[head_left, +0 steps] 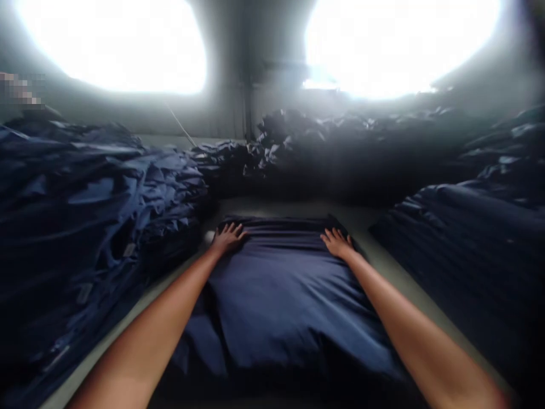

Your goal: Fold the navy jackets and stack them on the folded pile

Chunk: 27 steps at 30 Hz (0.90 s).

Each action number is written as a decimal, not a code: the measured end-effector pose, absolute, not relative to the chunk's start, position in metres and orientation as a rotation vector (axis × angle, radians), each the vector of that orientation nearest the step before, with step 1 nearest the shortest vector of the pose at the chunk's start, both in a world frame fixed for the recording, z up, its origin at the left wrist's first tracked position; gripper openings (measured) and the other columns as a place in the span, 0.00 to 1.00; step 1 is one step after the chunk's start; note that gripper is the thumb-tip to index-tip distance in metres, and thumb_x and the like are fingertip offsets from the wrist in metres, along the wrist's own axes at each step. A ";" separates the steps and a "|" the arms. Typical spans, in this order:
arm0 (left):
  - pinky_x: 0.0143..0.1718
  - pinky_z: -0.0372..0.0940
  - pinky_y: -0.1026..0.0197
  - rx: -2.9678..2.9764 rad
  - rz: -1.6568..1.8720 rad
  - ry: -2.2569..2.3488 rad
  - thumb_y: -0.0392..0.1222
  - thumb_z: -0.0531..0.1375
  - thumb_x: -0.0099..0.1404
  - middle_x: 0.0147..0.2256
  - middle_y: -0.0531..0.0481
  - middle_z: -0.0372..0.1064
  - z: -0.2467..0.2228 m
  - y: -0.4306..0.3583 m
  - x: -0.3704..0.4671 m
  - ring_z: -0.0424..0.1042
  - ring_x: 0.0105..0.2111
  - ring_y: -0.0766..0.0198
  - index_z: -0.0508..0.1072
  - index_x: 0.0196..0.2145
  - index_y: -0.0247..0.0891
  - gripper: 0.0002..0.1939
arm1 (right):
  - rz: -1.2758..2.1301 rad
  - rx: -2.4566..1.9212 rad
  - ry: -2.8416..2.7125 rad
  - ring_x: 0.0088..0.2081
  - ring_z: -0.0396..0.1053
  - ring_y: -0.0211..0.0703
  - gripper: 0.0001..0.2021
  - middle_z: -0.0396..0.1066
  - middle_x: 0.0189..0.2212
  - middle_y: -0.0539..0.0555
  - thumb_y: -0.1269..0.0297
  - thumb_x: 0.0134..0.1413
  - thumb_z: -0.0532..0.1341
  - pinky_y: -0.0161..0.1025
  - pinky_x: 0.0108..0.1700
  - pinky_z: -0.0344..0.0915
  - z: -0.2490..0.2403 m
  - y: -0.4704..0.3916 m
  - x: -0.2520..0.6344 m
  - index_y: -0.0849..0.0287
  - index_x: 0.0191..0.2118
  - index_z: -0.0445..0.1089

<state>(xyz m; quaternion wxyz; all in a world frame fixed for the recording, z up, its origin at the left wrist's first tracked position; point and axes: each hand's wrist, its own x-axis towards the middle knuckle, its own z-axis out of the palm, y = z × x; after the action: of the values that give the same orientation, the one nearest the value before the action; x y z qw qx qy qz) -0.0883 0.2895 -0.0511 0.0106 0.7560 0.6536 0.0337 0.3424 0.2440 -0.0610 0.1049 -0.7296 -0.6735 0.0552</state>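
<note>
One navy cloth (281, 295) under two flat hands: left hand (227, 238), right hand (338, 243).

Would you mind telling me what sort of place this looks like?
Probably a garment or textile workshop: heaps of navy fabric around a work table, and both hands flat on a folded navy piece.
</note>
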 end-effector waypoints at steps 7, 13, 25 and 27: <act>0.69 0.41 0.27 2.293 0.186 2.053 0.62 0.44 0.76 0.74 0.37 0.45 -0.041 0.293 -0.079 0.42 0.74 0.37 0.58 0.73 0.42 0.36 | 0.304 -2.166 -1.871 0.75 0.44 0.58 0.34 0.48 0.74 0.66 0.46 0.73 0.43 0.62 0.73 0.42 -0.049 0.254 0.346 0.59 0.74 0.54; 0.71 0.44 0.33 2.675 0.602 1.579 0.55 0.50 0.77 0.68 0.43 0.59 -0.017 0.212 -0.076 0.58 0.68 0.46 0.73 0.60 0.46 0.23 | -0.069 -1.506 -1.857 0.66 0.63 0.52 0.26 0.67 0.62 0.67 0.52 0.73 0.46 0.47 0.68 0.57 -0.011 0.161 0.359 0.63 0.59 0.71; 0.34 0.63 0.57 2.887 0.031 0.885 0.56 0.66 0.68 0.34 0.51 0.73 0.043 -0.002 -0.015 0.72 0.32 0.59 0.73 0.35 0.43 0.15 | 0.029 -1.163 -2.713 0.41 0.72 0.51 0.21 0.74 0.45 0.54 0.52 0.59 0.71 0.48 0.42 0.70 0.013 -0.063 0.271 0.50 0.54 0.70; 0.36 0.64 0.57 2.876 -0.010 0.882 0.54 0.67 0.68 0.38 0.49 0.74 0.041 0.001 -0.018 0.74 0.36 0.57 0.75 0.38 0.44 0.12 | -0.046 -1.229 -2.710 0.44 0.73 0.53 0.24 0.74 0.48 0.56 0.58 0.58 0.72 0.48 0.45 0.70 0.006 -0.062 0.269 0.52 0.57 0.68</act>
<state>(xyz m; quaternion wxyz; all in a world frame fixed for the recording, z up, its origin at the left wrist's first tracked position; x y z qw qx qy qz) -0.0179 0.0009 0.0406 0.0666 0.9539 0.2925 -0.0033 0.2690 -0.0620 0.0063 0.0827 -0.4116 -0.9075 -0.0154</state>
